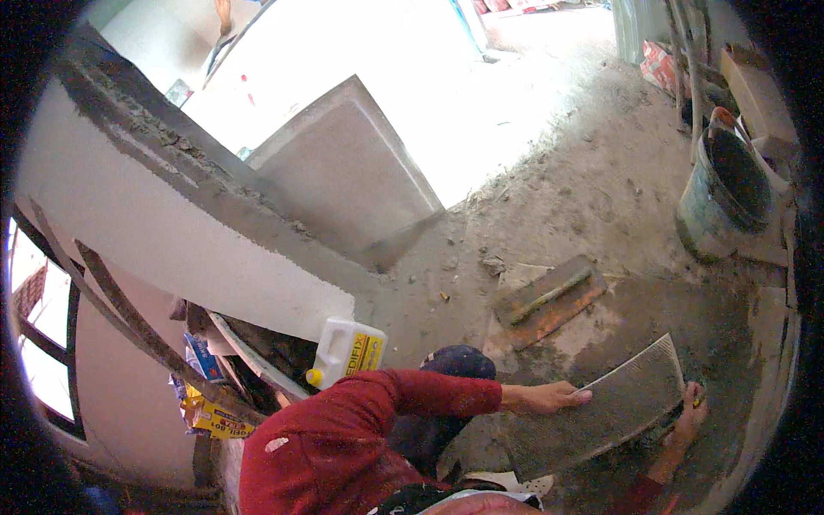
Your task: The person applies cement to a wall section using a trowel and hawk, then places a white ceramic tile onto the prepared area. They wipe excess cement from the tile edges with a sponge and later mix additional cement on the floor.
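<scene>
A thin grey rectangular slab with a finely ridged face, tile-like (pixel 614 399), is held tilted low over the floor. My left hand (pixel 549 396) grips its upper left edge, thumb lying on the ridged face. Beside its right end is my right hand (pixel 685 422), fingers curled round something small with a yellowish part that I cannot make out. Whether this hand also touches the slab cannot be told. Beyond the slab lies a rectangular float trowel (pixel 552 302), its face rust-brown and its long handle upward, on a pale patch of floor.
A white jug with a yellow cap (pixel 345 350) stands left of my knee, near torn bags (pixel 210 403) and scraps. A dirty bucket (pixel 725 193) is at the far right. Ahead, a large grey panel (pixel 343 163) rests by a low wall (pixel 189 223). Debris dots the rough floor (pixel 558 206).
</scene>
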{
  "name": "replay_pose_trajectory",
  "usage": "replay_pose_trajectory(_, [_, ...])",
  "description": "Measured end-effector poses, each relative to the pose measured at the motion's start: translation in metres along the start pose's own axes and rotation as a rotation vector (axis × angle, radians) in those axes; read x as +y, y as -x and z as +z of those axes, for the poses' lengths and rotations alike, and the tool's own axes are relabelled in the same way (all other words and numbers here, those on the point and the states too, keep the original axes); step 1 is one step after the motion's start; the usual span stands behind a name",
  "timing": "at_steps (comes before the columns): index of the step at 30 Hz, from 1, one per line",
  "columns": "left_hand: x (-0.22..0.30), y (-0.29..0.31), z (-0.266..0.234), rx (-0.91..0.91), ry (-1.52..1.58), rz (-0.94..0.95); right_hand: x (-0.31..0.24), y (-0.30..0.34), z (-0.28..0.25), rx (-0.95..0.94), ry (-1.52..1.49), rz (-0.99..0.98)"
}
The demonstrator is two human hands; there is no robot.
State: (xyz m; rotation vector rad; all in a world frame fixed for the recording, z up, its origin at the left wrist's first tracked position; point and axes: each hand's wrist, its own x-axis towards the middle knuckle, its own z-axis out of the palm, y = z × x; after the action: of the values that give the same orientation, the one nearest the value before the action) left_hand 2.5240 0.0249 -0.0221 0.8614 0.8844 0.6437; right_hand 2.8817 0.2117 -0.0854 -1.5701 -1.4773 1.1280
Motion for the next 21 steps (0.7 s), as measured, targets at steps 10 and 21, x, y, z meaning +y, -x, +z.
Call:
replay_pose_trajectory(10, [0.013, -0.018, -0.036, 0.393, -0.186, 0.148, -0.073, 0.222, -0.023, 0.174, 1.366, 0.013])
replay_pose_trajectory(21, [0.024, -0.031, -0.063, 0.652, 0.088, 0.114, 0.013, 0.276, -0.063, 0.145, 1.338, -0.127])
